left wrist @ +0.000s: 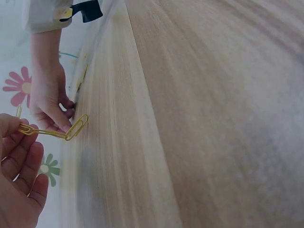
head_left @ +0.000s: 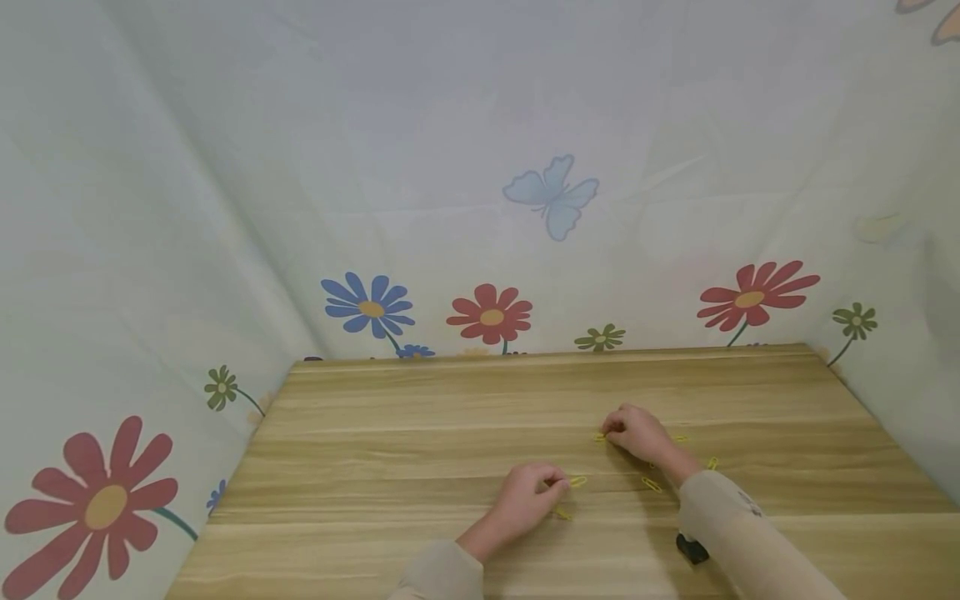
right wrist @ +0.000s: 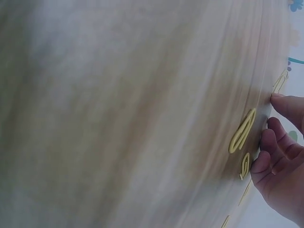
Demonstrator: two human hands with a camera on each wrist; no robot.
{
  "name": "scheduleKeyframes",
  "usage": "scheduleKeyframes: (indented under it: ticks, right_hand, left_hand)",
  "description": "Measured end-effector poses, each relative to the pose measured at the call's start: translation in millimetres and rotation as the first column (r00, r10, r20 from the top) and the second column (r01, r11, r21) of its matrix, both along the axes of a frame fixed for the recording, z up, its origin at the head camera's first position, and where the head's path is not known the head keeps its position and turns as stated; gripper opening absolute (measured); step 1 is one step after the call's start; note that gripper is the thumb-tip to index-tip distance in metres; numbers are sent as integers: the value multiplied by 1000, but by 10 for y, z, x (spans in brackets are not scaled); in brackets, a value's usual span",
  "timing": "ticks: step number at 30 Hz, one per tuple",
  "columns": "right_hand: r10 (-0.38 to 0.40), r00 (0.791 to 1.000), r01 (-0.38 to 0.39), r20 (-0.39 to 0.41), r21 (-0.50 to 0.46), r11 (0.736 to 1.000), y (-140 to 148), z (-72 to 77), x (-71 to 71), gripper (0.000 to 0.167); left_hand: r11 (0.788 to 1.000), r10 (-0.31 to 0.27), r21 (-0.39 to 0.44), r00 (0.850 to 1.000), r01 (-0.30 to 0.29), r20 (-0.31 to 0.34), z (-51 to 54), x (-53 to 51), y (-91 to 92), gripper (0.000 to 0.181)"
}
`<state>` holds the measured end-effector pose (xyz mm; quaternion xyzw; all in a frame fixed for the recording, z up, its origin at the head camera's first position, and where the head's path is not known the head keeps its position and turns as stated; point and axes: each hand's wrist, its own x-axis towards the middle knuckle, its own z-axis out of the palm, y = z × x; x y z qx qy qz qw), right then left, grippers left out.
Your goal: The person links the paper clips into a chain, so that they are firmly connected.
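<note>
My left hand (head_left: 527,498) pinches yellow paper clips between thumb and forefinger, above the table. In the left wrist view the paper clips (left wrist: 77,127) look linked in a short chain that dangles from the fingertips. Farther forward and to the right, my right hand (head_left: 637,433) is down at the tabletop, thumb and fingertips at a single yellow paper clip (head_left: 600,437) that pokes out to their left. The right wrist view has this clip (right wrist: 280,81) just past the thumb, its gripped end hidden. Loose paper clips (right wrist: 243,130) lie beside the right fingers.
More yellow paper clips (head_left: 651,484) are scattered under and around the right forearm on the wood-grain table (head_left: 375,450). A small black object (head_left: 692,548) shows at the right sleeve. Behind the table hangs a white cloth (head_left: 420,167) printed with flowers and a butterfly.
</note>
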<state>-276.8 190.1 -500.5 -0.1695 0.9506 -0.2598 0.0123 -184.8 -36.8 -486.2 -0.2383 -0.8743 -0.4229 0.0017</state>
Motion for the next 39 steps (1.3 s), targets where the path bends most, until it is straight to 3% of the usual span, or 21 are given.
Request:
scheduleKeyframes:
  ticks: [13, 22, 29, 39]
  right_hand:
    - [-30, 999, 30, 26, 1, 1000, -24, 42, 46, 3]
    - [-11, 999, 16, 32, -131, 991, 28, 43, 86, 4]
    - [8, 996, 15, 86, -261, 965, 54, 131, 160, 4]
    - [7, 987, 47, 160, -328, 944, 45, 233, 249, 5]
  left_hand:
    - [1000, 2, 19, 1000, -2, -18, -49, -20, -2, 15]
    - [999, 37, 28, 999, -36, -20, -59, -22, 5, 14]
    - [999, 28, 28, 999, -27, -28, -62, -26, 12, 14]
    - [1000, 22, 19, 999, -22, -23, -69, -17, 26, 13]
